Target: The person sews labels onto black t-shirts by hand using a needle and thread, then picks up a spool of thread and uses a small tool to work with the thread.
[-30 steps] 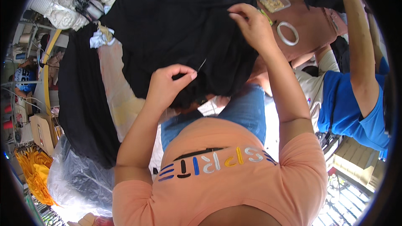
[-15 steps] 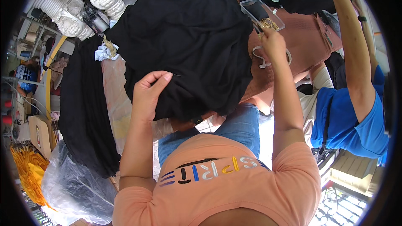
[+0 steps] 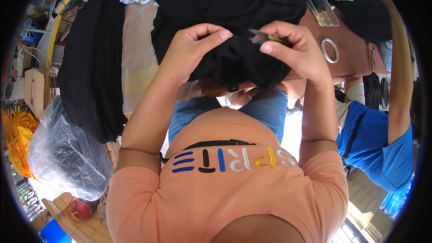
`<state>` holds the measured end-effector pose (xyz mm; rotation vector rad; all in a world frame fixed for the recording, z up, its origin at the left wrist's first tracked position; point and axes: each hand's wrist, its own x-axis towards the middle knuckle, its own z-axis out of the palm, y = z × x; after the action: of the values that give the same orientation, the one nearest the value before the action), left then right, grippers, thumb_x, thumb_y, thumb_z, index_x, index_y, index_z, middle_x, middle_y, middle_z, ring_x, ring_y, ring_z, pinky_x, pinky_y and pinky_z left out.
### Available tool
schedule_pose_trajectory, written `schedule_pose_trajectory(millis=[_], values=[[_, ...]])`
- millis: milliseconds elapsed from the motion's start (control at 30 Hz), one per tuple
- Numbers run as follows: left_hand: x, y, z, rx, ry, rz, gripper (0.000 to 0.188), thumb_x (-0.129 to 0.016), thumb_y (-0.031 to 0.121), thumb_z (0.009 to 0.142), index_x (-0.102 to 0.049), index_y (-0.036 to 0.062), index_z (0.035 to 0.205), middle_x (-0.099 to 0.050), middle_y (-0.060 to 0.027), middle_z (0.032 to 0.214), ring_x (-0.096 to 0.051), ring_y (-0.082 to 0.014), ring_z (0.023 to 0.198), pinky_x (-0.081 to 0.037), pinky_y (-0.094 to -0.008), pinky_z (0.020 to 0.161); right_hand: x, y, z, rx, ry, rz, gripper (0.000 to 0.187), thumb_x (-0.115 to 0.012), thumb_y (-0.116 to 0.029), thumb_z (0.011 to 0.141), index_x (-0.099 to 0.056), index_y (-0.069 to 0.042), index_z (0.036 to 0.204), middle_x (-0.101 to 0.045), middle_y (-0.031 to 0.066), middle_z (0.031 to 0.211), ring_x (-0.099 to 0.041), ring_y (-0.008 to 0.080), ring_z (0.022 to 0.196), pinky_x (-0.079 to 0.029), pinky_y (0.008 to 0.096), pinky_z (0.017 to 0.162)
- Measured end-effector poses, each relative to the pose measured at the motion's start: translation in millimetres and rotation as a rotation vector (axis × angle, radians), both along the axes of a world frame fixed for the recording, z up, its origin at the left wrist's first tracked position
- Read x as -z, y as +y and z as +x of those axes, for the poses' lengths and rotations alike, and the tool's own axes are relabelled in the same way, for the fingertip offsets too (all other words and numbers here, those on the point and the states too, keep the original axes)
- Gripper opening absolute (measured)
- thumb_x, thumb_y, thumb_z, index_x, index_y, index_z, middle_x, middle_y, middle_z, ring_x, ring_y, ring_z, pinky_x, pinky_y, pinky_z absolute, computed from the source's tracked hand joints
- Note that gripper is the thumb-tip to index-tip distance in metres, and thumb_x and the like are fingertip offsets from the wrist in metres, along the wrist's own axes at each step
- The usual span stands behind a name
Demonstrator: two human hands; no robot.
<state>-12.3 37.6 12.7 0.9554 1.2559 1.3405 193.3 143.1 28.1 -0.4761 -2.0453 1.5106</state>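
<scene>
Multicol. ltrs (image 3: 221,160) across front of peach T-shirt (image 3: 225,193)

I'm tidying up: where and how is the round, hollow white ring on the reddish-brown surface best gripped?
The round, hollow white ring is probably best pinched by its left rim, coming from above and the left: it seems to lie flat on the reddish-brown surface, and its open centre should let a fingertip go inside, thumb outside.
</scene>
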Motion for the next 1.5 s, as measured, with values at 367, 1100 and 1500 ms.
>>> schedule_pose_trajectory(millis=[367,1100,1500], values=[[-1,-9,-1,0.054,-0.036,0.054,0.017,-0.064,0.017,0.087,-0.067,0.0031,0.096,-0.067,-0.0028,0.093,-0.058,-0.0069,0.088,-0.042,-0.021,0.085,-9,-14,-13,0.035,-0.25,0.336,0.023,-0.068,-0.022,0.082,-0.067,0.0,0.084,-0.062,0.0106,0.067,-0.057,0.0151,0.058,-0.044,0.0273,0.056],[-20,14,-13,-0.216,0.339,0.276,0.014,-0.065,0.016,0.085,-0.069,0.0033,0.089,-0.067,-0.0021,0.086,-0.06,-0.0087,0.084,-0.045,-0.0213,0.08,0,35,17,0.468,-0.107,0.164,0.03,-0.07,-0.029,0.082,-0.069,0.0,0.091,-0.067,0.0039,0.079,-0.06,0.007,0.076,-0.047,0.0216,0.07],[4,17,31,-0.116,1.191,0.454,0.008,-0.068,0.024,0.078,-0.068,0.0167,0.082,-0.05,-0.005,0.129,-0.037,-0.0334,0.126,-0.023,-0.0453,0.101,35,0,0,0.248,0.052,0.341,0.046,-0.07,-0.032,0.079,-0.06,-0.004,0.115,-0.064,0.0162,0.105,-0.06,0.0271,0.101,-0.047,0.035,0.086]])
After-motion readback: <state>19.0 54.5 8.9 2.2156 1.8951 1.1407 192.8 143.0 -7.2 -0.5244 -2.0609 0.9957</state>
